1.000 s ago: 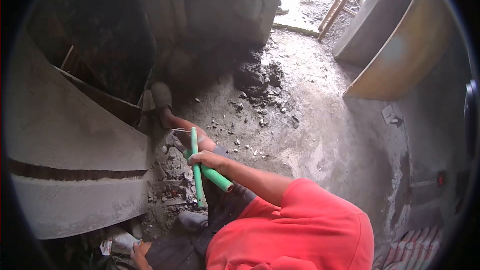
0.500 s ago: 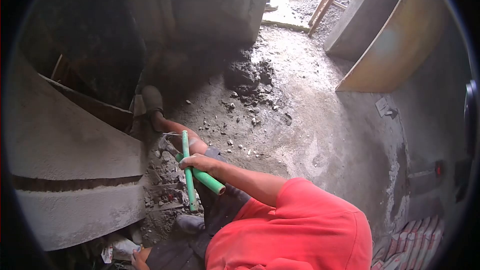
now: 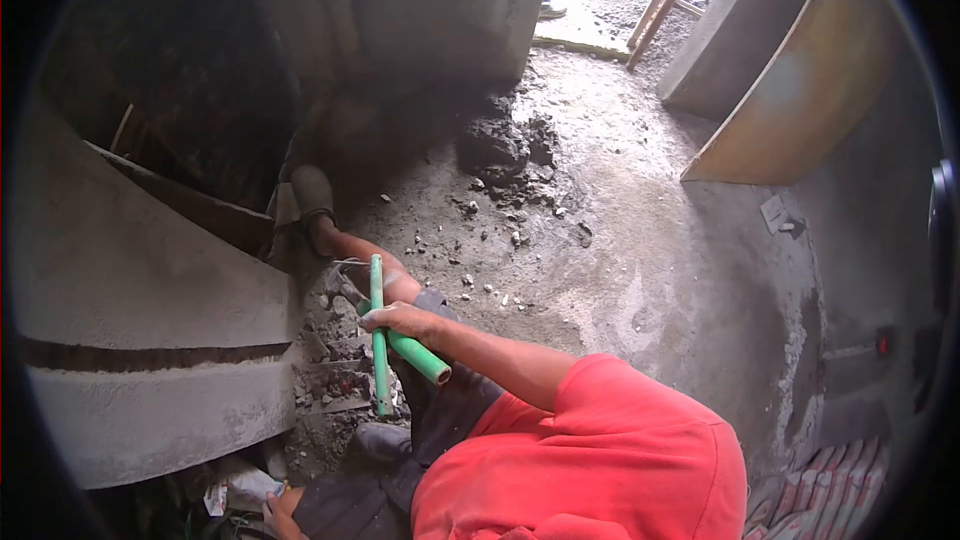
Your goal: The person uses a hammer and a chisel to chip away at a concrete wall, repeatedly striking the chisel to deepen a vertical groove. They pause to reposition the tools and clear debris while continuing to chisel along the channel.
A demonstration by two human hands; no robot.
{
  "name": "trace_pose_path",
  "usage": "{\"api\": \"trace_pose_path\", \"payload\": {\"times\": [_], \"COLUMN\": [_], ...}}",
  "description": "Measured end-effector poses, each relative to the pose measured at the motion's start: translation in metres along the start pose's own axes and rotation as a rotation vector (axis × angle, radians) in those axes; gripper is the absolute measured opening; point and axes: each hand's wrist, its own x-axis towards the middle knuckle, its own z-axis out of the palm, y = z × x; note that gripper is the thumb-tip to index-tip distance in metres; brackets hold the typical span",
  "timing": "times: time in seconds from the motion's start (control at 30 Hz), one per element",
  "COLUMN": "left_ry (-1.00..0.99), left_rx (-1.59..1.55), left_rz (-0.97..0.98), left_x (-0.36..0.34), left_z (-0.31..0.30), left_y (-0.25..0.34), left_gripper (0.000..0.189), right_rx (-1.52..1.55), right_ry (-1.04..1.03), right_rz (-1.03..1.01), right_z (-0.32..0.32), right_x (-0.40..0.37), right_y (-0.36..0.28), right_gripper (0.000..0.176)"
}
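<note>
My right hand [image 3: 398, 320] is closed around two green things that cross each other. One is a claw hammer [image 3: 420, 362] with a thick green handle; its dull metal head points away to the left, over the rubble. The other, a slim green bar [image 3: 381, 380], stands nearly upright in the view, with a thin wire-like piece by its upper end. Both are held above my bent legs, in dark shorts [image 3: 450, 410]. My left hand does not show; the red shirt [image 3: 600, 460] covers much of the lower view.
Curved grey concrete pieces [image 3: 150, 290] stand close on the left. Rubble [image 3: 510, 150] lies on the rough floor ahead. A curved tan panel [image 3: 800, 90] leans near the bright doorway, where wooden poles [image 3: 665, 0] stand. Stacked bags [image 3: 830, 490] are at lower right.
The view has shifted slightly, so the surroundings sit a little to the right. My right hand keeps its hold on the hammer and the green bar.
</note>
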Motion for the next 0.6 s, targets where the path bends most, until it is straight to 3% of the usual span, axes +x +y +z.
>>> {"api": "trace_pose_path", "payload": {"times": [0.6], "left_ry": [-0.001], "left_rx": [-0.014], "left_rz": [0.010], "left_x": [-0.0027], "left_z": [-0.0002], "left_y": [-0.0062], "left_gripper": [0.053], "right_rx": [-0.032], "right_ry": [0.004], "right_rz": [0.005], "right_z": [0.0033], "right_x": [0.0016], "right_y": [-0.0010], "right_gripper": [0.034]}}
